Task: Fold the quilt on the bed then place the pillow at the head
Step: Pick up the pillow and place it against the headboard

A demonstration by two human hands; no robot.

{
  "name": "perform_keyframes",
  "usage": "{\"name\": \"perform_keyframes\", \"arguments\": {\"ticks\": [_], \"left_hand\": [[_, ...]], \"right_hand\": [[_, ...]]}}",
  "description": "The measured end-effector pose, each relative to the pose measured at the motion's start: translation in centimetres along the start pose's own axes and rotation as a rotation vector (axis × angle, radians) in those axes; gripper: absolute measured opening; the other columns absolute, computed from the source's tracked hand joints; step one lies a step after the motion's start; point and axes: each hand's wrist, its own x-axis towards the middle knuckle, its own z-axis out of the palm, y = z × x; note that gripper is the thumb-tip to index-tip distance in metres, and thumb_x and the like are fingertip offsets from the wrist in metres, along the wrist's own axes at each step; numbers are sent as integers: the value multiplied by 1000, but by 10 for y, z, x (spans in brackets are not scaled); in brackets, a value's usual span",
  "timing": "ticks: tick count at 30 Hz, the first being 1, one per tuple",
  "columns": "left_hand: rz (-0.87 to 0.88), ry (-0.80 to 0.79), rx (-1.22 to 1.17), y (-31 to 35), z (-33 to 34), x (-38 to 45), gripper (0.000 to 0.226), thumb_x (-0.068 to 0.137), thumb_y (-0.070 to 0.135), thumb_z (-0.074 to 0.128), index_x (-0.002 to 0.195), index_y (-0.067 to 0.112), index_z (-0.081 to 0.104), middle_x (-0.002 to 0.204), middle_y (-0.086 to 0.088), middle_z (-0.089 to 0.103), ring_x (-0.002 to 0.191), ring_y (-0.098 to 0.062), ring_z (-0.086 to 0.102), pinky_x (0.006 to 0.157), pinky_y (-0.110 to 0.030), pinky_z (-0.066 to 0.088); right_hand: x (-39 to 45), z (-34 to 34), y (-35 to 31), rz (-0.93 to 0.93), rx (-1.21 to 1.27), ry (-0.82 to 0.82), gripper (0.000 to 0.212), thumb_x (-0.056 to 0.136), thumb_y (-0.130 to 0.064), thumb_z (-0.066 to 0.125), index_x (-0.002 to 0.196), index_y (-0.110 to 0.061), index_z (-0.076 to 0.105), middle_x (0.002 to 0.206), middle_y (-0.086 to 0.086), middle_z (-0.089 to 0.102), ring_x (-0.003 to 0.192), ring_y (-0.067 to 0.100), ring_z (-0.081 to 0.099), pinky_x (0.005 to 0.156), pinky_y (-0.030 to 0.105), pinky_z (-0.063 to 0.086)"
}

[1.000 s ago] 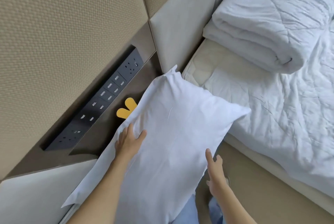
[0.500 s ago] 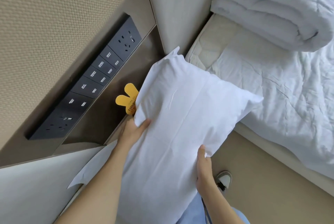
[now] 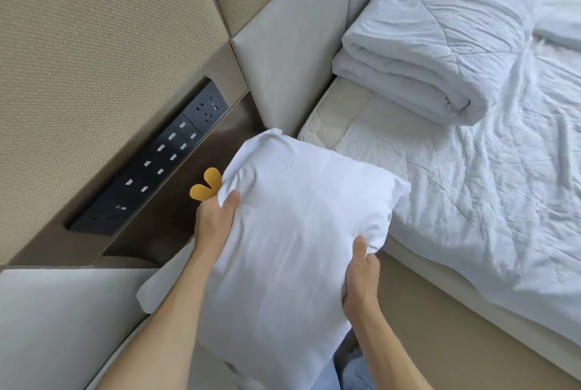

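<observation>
Padded beige wall panels [image 3: 103,43] and a pale upholstered headboard [image 3: 292,53] fill most of the view, with the bed [image 3: 490,232] running off to the right under a wrinkled white sheet. The quilt [image 3: 440,34] is already folded into a fat, stitched roll lying up by the headboard, so that part looks done to me.

Now it's the pillow [image 3: 295,232], which I've got up in the air beside the bed, over the dark bedside ledge. My left hand [image 3: 215,226] is closed on its left edge, thumb on top, and my right hand [image 3: 361,276] is bunched around the lower right corner.

Best bet, I think: keep both grips, swing it right over the mattress edge and lay it flat near the headboard, beside the quilt roll or on it, then pat it square. It's soft and floppy, smooth cotton, so it'll sag if I let one side go.

Small stuff: black switch panel [image 3: 163,160], and a little yellow petal-shaped tag [image 3: 206,187] peeking out behind the pillow.
</observation>
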Motion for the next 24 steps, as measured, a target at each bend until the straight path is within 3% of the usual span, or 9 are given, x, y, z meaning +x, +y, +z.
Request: {"name": "perform_keyframes", "arguments": {"ticks": [2, 5, 8, 10, 12, 15, 18, 21, 24], "left_hand": [[30, 7, -9, 26, 4, -13, 40, 103, 39, 52, 83, 6, 62, 79, -8, 56, 77, -28, 58, 74, -43, 50], [89, 25, -29, 64, 14, -29, 47, 104, 42, 50, 71, 8, 53, 70, -1, 45, 69, -22, 48, 67, -38, 43], [96, 41, -125, 103, 25, -42, 52, 102, 44, 53, 68, 4, 52, 66, -15, 54, 66, -27, 52, 63, -45, 46], [129, 45, -164, 131, 34, -51, 58, 99, 51, 53, 75, -1, 59, 74, -23, 63, 70, -32, 60, 69, -54, 54], [189, 49, -210, 156, 45, -58, 66, 94, 59, 52, 80, -4, 62, 80, -26, 67, 75, -40, 65, 72, -59, 55], [272, 42, -273, 196, 62, -60, 71, 97, 57, 53, 87, -12, 62, 86, -33, 67, 79, -47, 66, 69, -61, 55], [329, 31, -307, 241, 82, -55, 72, 99, 55, 52, 86, -15, 59, 74, -21, 61, 68, -36, 58, 63, -45, 51], [367, 13, -344, 288, 103, -41, 57, 102, 46, 52, 76, -4, 61, 71, -9, 49, 67, -22, 46, 60, -36, 38], [415, -10, -372, 334, 128, -17, 47, 102, 41, 55, 69, 10, 46, 68, -7, 41, 63, -19, 39, 56, -34, 32]], "right_hand": [[-3, -16, -24, -65, 10, -13, 49, 108, -42, 40, 95, -7, 70, 74, 0, 72, 66, 19, 67, 63, 30, 50], [-5, -44, -59, -159, 29, -12, 50, 107, -45, 40, 91, -5, 65, 71, 2, 62, 66, 21, 60, 62, 30, 48], [-6, -73, -99, -234, 49, 20, 51, 104, -55, 41, 96, -8, 61, 77, 0, 61, 72, 19, 60, 69, 35, 50], [-8, -92, -131, -296, 40, 61, 50, 103, -58, 43, 79, -14, 45, 64, -2, 39, 58, 18, 42, 59, 33, 39], [-6, -111, -163, -368, 35, 100, 48, 103, -56, 43, 77, -16, 43, 64, 1, 33, 53, 17, 37, 54, 32, 36], [2, -134, -209, -480, 56, 102, 48, 102, -56, 45, 96, -12, 61, 74, 8, 45, 63, 21, 50, 60, 34, 47], [20, -152, -249, -541, 88, 146, 55, 100, -57, 46, 106, -5, 61, 83, 10, 56, 74, 23, 59, 73, 42, 52], [39, -163, -291, -586, 90, 184, 48, 100, -55, 47, 103, -11, 67, 88, 13, 70, 84, 29, 70, 82, 50, 56], [58, -167, -335, -630, 108, 214, 36, 107, -41, 45, 108, -15, 70, 97, 8, 76, 94, 27, 73, 82, 42, 58]]}}
